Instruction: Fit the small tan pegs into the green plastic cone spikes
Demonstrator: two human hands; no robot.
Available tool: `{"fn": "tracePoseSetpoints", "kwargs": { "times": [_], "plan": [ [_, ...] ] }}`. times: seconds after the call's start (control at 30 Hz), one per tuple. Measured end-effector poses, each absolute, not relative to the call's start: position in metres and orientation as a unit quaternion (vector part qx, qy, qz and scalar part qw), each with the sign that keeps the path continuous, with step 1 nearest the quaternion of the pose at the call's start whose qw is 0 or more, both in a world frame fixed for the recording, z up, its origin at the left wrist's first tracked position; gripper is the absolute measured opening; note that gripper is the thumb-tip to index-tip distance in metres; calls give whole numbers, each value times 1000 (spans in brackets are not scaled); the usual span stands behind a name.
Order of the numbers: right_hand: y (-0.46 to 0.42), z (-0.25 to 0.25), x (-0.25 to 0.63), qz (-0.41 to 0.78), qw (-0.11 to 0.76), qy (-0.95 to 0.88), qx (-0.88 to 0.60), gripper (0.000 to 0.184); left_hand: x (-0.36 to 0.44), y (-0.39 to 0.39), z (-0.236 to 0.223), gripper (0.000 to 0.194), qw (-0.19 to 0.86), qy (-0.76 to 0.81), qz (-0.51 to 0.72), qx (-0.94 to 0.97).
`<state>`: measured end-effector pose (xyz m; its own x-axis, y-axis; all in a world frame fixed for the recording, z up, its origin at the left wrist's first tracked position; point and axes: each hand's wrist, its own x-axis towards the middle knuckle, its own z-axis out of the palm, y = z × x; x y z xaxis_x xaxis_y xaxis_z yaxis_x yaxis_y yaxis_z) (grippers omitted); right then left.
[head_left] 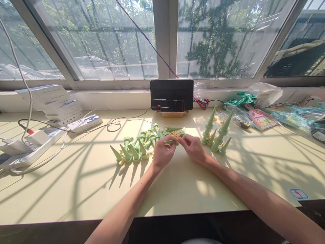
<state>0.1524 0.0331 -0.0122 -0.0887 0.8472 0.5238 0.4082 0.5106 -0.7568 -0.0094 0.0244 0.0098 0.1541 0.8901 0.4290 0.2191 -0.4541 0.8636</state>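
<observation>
My left hand (162,152) and my right hand (193,146) meet over the middle of the pale yellow table (177,186). Both are closed in a pinch on one green cone-shaped spike (170,142) held lying sideways between them. Behind and left of my hands lies a heap of green spikes (142,142) with small tan pieces (175,134) among them. To the right, several stacked green spikes (215,135) stand upright, close to my right hand.
A black device on a stand (171,95) sits at the back centre by the window. Cables, a power strip (33,149) and white boxes (58,105) fill the left. Plastic bags and packets (261,115) lie at the back right. The table's front edge runs along the bottom.
</observation>
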Motion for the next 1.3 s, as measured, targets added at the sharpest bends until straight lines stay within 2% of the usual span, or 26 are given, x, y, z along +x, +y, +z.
{"fn": "tracePoseSetpoints", "kwargs": {
  "times": [0.5, 1.3],
  "plan": [
    [32, -10, 151, 221, 503, -705, -450, 39, -7, 21, 13, 5, 306, 427, 504, 686],
    [32, -12, 151, 218, 489, -714, -452, 46, -7, 18, 16, 11, 288, 433, 504, 689]
  ]
}}
